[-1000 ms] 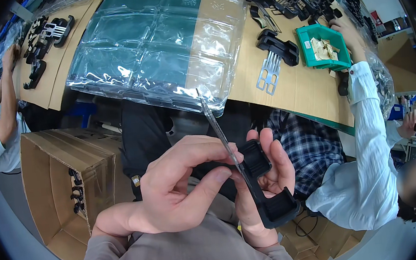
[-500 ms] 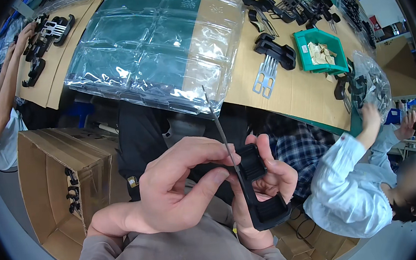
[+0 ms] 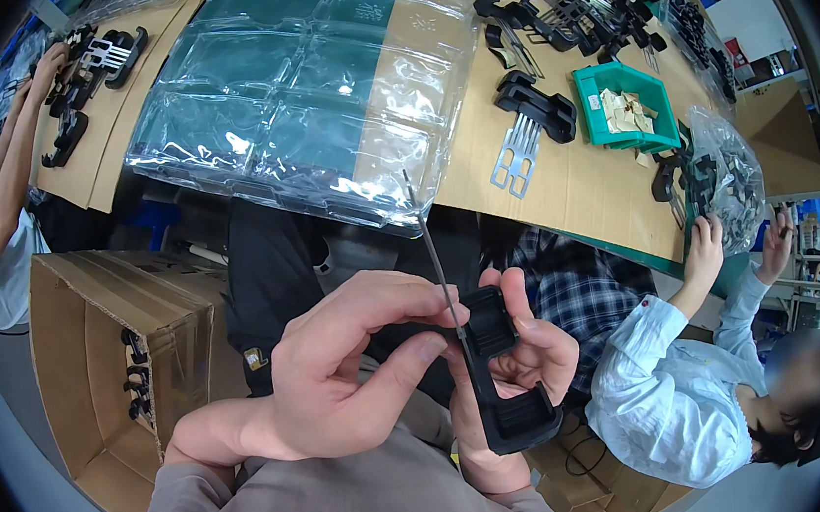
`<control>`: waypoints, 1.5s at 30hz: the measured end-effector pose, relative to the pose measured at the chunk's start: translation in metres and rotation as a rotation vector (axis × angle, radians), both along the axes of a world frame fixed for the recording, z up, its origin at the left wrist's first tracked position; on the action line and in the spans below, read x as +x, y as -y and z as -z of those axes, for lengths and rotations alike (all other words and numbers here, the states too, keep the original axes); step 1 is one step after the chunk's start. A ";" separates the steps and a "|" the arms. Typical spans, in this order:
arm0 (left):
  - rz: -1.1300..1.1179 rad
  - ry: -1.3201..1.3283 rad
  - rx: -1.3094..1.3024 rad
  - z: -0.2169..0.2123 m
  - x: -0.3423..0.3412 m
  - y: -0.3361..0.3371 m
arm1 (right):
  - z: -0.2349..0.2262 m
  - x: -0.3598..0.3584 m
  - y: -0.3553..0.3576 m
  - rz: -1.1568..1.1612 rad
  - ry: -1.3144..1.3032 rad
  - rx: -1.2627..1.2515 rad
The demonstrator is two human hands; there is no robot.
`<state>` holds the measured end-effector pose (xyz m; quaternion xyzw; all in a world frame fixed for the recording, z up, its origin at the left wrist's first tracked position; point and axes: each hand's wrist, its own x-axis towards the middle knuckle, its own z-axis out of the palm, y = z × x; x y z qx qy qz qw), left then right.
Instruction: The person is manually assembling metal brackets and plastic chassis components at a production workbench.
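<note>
My right hand [image 3: 549,349] is wrapped around a black plastic bracket [image 3: 482,377] with two ribbed, hollow ends, held in front of my chest. From the bracket a thin metal plate [image 3: 433,254], seen edge-on, points up and away. My left hand [image 3: 351,365] is closed from the left, its index fingertip at the plate where it meets the plastic and its thumb just below. Whether something small sits between those fingertips is hidden. A matching bracket [image 3: 536,106] with a slotted silver plate [image 3: 517,159] lies on the table to the right.
Clear plastic trays [image 3: 286,100] cover the table's middle. A green bin [image 3: 624,137] holds small pale pieces, with a pile of brackets [image 3: 589,17] behind. At left stands an open carton [image 3: 99,404] with brackets inside. Co-workers sit left and right; a plastic bag [image 3: 726,176] lies at right.
The right co-worker's hands have shifted, one now at the table edge by the bag. My own hands keep nearly the same grip, and the whole view has moved slightly.
</note>
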<state>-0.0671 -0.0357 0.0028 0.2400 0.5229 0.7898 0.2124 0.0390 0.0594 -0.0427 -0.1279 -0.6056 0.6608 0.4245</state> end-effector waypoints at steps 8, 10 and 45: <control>0.081 -0.211 -0.021 -0.001 -0.023 0.003 | 0.000 -0.005 -0.010 -0.030 -0.085 -0.103; 0.181 -0.505 -0.055 0.002 -0.049 0.006 | 0.005 -0.001 -0.021 -0.083 -0.090 -0.140; -0.061 -1.426 -0.042 -0.001 -0.051 -0.019 | 0.006 0.006 -0.027 -0.252 0.005 -0.265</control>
